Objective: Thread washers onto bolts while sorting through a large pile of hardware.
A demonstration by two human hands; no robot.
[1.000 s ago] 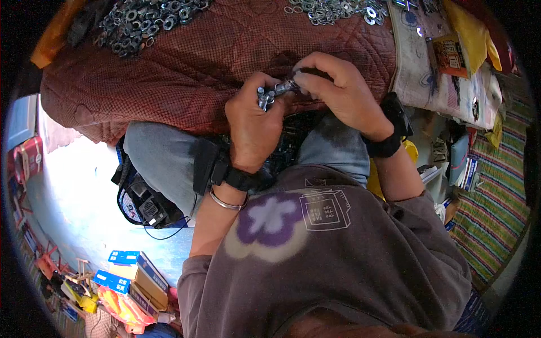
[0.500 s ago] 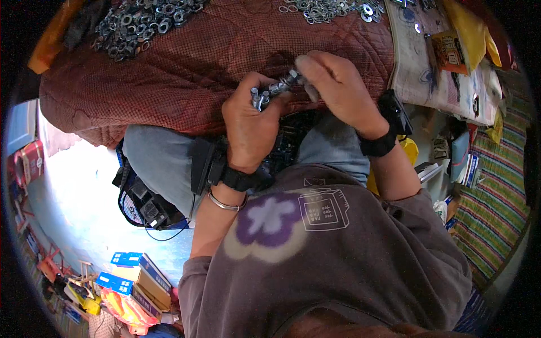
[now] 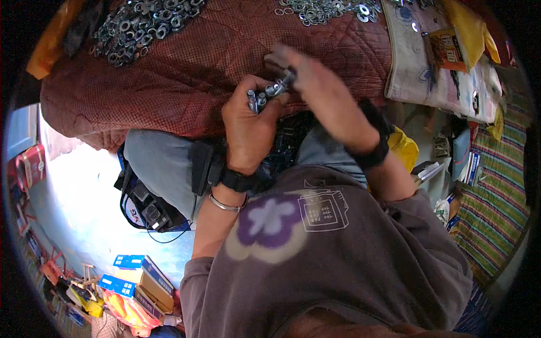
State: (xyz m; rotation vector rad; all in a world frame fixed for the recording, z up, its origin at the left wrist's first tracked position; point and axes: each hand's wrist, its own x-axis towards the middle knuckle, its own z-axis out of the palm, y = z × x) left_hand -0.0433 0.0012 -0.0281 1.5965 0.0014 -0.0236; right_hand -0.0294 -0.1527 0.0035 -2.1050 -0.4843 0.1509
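My left hand [image 3: 248, 135] is closed around several shiny metal bolts [image 3: 259, 100] just beyond my lap. Their ends stick up between thumb and fingers. One bolt [image 3: 277, 89] points away to the right, with what look like fitted nuts or washers on it. Over the outer end of that bolt passes my right hand [image 3: 324, 96], smeared by motion, its fingers toward the far left. Whether anything is in those fingers cannot be made out. Past both hands lie a heap of hex nuts [image 3: 141, 28] at the far left and a spread of washers [image 3: 318, 12] farther right.
A reddish-brown quilted cloth [image 3: 186, 73] covers the work surface. To its right, a pale cloth [image 3: 417, 79] carries an orange packet [image 3: 448, 48]. Dark small parts [image 3: 287, 138] sit between my knees. Stacked boxes [image 3: 141, 281] stand at the lower left, beside a black bag [image 3: 149, 205].
My right hand has moved away from the bolt's end, its fingers going up and to the left, blurred. The left hand keeps its hold on the bolts, almost in place.
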